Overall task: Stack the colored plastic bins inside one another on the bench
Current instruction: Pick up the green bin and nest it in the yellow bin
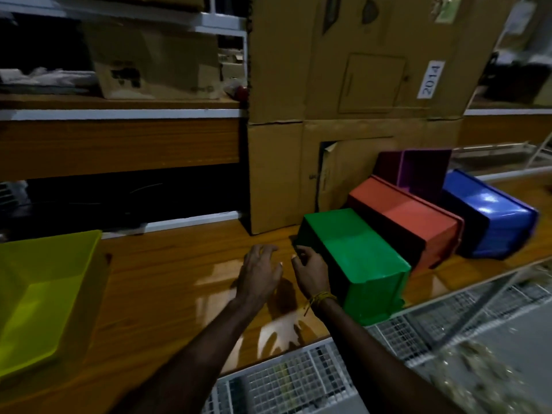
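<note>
A storeroom: tall brown cardboard cartons [352, 115] stand far behind the glossy wooden worktop [179, 282], beside white-edged storage shelves [119, 113].

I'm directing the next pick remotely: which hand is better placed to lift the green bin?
Right. The right hand is already at the green bin's near-left edge, fingers curled against it. The left hand hovers open over the bench, apart from every bin.

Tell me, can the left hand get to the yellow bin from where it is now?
Probably yes. The left hand hovers open over bare bench, and nothing stands between it and the yellow bin at the left. The right hand is at the green bin.
</note>
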`<state>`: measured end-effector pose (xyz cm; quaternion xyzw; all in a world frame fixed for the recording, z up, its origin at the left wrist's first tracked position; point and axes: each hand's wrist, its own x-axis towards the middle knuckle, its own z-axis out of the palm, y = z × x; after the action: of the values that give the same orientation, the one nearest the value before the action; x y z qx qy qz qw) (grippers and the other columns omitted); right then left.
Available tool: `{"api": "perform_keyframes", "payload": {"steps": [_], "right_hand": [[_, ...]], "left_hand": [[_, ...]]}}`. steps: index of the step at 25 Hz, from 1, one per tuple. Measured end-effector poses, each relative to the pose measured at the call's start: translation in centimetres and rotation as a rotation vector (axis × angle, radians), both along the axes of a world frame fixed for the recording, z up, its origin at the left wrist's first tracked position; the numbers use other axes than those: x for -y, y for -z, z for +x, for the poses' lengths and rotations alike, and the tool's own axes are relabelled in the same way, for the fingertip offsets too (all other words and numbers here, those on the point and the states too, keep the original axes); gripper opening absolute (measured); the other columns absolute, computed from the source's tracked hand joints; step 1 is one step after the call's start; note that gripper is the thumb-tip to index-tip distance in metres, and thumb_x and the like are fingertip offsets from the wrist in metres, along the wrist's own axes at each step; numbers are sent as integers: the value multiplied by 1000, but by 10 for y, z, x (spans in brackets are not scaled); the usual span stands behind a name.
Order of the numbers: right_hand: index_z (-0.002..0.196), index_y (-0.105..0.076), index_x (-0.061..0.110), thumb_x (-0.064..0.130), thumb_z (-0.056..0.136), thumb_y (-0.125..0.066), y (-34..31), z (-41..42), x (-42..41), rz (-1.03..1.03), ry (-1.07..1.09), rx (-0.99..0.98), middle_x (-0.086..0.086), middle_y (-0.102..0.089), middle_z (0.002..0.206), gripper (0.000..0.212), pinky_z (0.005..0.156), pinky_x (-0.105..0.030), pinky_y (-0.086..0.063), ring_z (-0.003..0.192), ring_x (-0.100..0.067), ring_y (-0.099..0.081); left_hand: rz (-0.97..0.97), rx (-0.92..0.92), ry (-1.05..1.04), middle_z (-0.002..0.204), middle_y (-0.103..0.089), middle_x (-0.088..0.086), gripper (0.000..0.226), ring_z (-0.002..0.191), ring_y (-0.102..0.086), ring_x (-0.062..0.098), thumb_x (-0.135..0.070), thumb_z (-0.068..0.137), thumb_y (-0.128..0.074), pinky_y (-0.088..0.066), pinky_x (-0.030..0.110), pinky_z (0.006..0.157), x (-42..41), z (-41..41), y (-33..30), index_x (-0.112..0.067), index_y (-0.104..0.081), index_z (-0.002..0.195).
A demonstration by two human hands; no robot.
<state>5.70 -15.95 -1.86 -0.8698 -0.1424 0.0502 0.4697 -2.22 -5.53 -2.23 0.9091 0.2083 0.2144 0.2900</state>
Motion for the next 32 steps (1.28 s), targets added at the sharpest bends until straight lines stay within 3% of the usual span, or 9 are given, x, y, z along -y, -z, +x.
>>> {"api": "perform_keyframes", "payload": {"steps": [4, 8, 13, 15, 17, 21, 25, 28, 32], "right_hand": [[123, -64, 13, 22, 90, -60, 2, 59, 59, 20, 108, 17, -17, -66, 120, 35, 92, -37, -51, 107, -31, -63], [119, -67, 17, 25, 86, -60, -3, 118, 119, -114, 285, 170, -18, -64, 120, 35, 93, -42, -47, 111, -37, -59], [137, -50, 16, 43, 87, -59, 3, 176, 165, -356, 242, -62, -20, -57, 131, 58, 99, -47, -43, 121, -40, -53], [138, -46, 12, 51, 86, -59, 7, 184, 158, -341, 164, -152, -21, -59, 130, 67, 98, -47, -45, 120, -40, -56], [135, -48, 11, 55, 82, -60, 9, 179, 143, -322, 136, -149, -21, -61, 127, 70, 96, -47, -48, 117, -41, -58], [121, -56, 13, 49, 74, -70, 12, 146, 113, -138, 93, -88, -18, -67, 114, 60, 87, -44, -52, 110, -38, -62], [122, -54, 26, 59, 59, -67, 20, 113, 78, 123, -23, -61, -3, -66, 115, 72, 86, -47, -57, 107, -27, -65], [135, -45, 25, 33, 71, -79, 13, 83, 52, 280, -82, -65, -2, -54, 131, 73, 96, -46, -54, 118, -22, -56], [139, -41, 23, 20, 79, -78, 23, 38, 29, 354, -161, -24, -2, -47, 137, 70, 99, -50, -51, 125, -24, -51]], "left_hand": [[-140, -88, 48, 141, -44, 2, 50, 124, -45, 23, -36, 92, -57, -49, 41, 94, 52, 59, 5, -30, -42, 139], [-376, -197, 56, 137, -51, 6, 67, 115, -57, 26, -50, 88, -58, -56, 46, 86, 89, 109, 16, -31, -29, 145], [-644, -220, 11, 130, -63, 4, 79, 105, -66, 28, -62, 76, -58, -57, 46, 87, 99, 143, 30, -27, -31, 142], [-702, -227, -40, 127, -64, 3, 69, 104, -66, 28, -56, 79, -60, -56, 44, 88, 100, 145, 27, -24, -40, 137], [-718, -196, -103, 121, -66, 2, 48, 100, -67, 26, -39, 87, -63, -57, 42, 85, 95, 141, 23, -22, -49, 130], [-815, -28, -166, 117, -69, 4, 44, 96, -70, 25, -20, 85, -66, -59, 50, 80, 68, 103, 9, -30, -54, 126], [-767, 193, -247, 121, -56, -15, 65, 100, -68, 18, -6, 90, -61, -61, 48, 74, 52, 49, -13, -37, -37, 142], [-678, 319, -319, 131, -53, -15, 69, 110, -61, 14, 0, 89, -62, -61, 45, 78, 36, 18, -16, -33, -36, 143], [-794, 435, -407, 130, -63, -2, 45, 105, -65, 13, -16, 92, -64, -59, 45, 83, 16, -25, -10, -30, -48, 131]]}}
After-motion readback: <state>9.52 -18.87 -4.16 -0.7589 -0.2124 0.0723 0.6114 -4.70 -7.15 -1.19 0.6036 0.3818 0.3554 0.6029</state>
